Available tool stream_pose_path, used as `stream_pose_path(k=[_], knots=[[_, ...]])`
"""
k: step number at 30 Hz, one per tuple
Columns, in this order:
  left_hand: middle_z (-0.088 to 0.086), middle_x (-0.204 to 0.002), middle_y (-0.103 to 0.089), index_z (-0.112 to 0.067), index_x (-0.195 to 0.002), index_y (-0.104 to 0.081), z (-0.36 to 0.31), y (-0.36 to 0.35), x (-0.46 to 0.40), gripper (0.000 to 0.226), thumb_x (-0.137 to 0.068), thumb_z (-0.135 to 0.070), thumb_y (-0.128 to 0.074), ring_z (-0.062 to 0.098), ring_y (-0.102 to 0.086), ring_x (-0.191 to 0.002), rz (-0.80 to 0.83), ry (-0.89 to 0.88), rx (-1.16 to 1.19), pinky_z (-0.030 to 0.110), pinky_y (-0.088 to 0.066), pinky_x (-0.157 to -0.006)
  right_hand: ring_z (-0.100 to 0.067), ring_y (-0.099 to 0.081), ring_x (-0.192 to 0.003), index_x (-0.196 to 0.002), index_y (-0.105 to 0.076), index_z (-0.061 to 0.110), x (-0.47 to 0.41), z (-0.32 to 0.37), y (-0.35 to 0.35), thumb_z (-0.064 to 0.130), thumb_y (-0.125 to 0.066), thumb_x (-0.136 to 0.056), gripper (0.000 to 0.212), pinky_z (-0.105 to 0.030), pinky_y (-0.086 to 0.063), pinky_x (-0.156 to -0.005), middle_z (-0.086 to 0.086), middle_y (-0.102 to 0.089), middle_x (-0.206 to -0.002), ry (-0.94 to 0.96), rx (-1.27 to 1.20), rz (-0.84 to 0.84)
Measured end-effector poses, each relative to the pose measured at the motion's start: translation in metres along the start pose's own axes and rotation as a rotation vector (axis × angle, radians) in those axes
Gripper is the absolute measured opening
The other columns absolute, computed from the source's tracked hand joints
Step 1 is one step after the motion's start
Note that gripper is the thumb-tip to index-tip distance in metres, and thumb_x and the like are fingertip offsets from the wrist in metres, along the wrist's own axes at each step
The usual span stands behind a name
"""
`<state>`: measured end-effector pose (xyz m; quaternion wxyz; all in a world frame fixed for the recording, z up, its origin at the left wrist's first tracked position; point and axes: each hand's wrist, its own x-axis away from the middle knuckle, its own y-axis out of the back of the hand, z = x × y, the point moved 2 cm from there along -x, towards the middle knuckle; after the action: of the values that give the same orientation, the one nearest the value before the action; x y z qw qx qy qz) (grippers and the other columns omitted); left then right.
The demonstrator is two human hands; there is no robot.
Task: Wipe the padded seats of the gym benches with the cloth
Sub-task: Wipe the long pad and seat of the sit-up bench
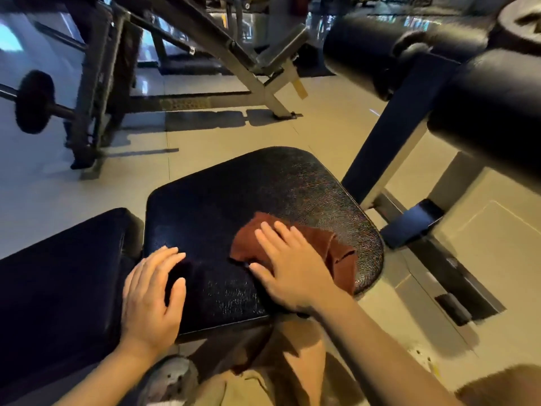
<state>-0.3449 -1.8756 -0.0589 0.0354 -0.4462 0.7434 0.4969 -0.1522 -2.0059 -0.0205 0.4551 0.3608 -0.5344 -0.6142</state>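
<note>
So the person is leaning over a black, cracked-leather padded seat (263,200) of a gym bench, rounded at the corners. The right hand (288,266) lies flat with straight fingers spread, pressing a rust-brown terry cloth (333,253) onto the right side of the seat; the cloth is bunched up and sticks out past the fingers toward the seat's right edge. The left hand (152,291) is well apart from it, palm down with relaxed fingers on the near left corner of the seat, holding nothing. Just left of the seat there's a second black padded bench section (61,276), separated by a narrow gap. Up on the right are two fat black foam roller pads (480,121) on a dark metal post. Farther back, across the beige tiled floor (222,142), sits a grey steel-framed incline machine (251,63), pretty blurry.
</note>
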Motion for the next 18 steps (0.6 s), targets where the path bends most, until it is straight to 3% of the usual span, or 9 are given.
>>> stream_pose_path(k=[2,4,8,12,18], knots=[[0.011,-0.129,-0.057,-0.008,-0.123,-0.058,-0.002,0.001,0.002,0.046,-0.090,-0.033,-0.037,0.030,-0.049,-0.123,-0.023,0.080,-0.045,0.059,-0.037,-0.100,-0.019,0.001,-0.151,-0.156,-0.012,0.019,0.003,0.023,-0.007,0.058,-0.012,-0.096,0.073,-0.032,0.011,-0.117,0.000,-0.006,-0.164,0.162,-0.003,0.056],[0.011,-0.130,-0.055,-0.008,-0.123,-0.058,-0.007,0.002,0.006,0.051,-0.090,-0.040,-0.037,0.033,-0.050,-0.122,-0.037,0.180,-0.092,0.058,-0.037,-0.100,-0.018,0.000,-0.151,-0.156,-0.013,0.020,-0.011,0.016,-0.005,0.052,-0.026,-0.102,0.064,-0.032,0.009,-0.119,0.002,-0.006,-0.164,0.209,0.000,0.072],[0.004,-0.132,-0.054,-0.015,-0.123,-0.059,-0.029,-0.008,0.009,0.053,-0.086,-0.050,-0.042,0.024,-0.044,-0.127,-0.049,0.212,-0.205,0.053,-0.025,-0.110,-0.020,-0.007,-0.151,-0.156,-0.016,0.017,-0.072,-0.058,0.012,0.051,-0.028,-0.103,0.064,-0.035,-0.002,-0.120,-0.003,-0.010,-0.164,0.067,0.037,0.011],[0.008,-0.126,-0.060,-0.012,-0.118,-0.062,-0.031,-0.015,0.010,0.049,-0.085,-0.043,-0.044,0.028,-0.045,-0.128,-0.182,0.180,-0.285,0.051,-0.027,-0.108,-0.027,-0.017,-0.148,-0.153,-0.025,0.012,-0.136,-0.131,0.024,0.058,-0.027,-0.099,0.071,-0.042,-0.014,-0.119,-0.008,-0.019,-0.162,-0.058,0.114,-0.031],[0.010,-0.126,-0.059,-0.016,-0.122,-0.055,-0.029,-0.018,0.012,0.046,-0.082,-0.038,-0.044,0.030,-0.046,-0.127,-0.249,0.156,-0.310,0.049,-0.026,-0.108,-0.033,-0.036,-0.134,-0.138,-0.041,0.007,-0.192,-0.161,0.033,0.061,-0.028,-0.097,0.069,-0.044,-0.030,-0.109,-0.015,-0.040,-0.147,-0.125,0.127,-0.097]])
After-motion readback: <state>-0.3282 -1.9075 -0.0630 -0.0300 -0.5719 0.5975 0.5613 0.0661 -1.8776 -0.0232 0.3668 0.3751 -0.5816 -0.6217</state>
